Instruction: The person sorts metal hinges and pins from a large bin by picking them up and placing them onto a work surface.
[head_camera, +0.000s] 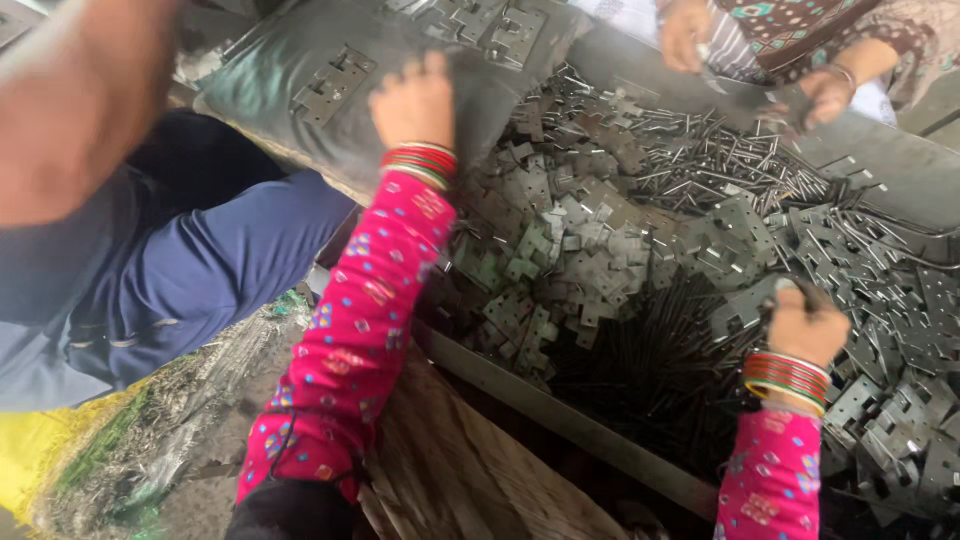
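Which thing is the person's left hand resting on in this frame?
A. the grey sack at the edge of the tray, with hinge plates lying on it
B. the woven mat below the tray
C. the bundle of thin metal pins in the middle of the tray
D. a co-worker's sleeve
A: the left hand lies with its fingers on the grey sack, where hinge plates lie, clear of the pins.

1. The left hand grips the edge of a dark sack bearing metal hinges.
2. The right hand is closed on a hinge piece above the heap of hinge plates and pins.
3. Another person's hands work at the tray's far side.
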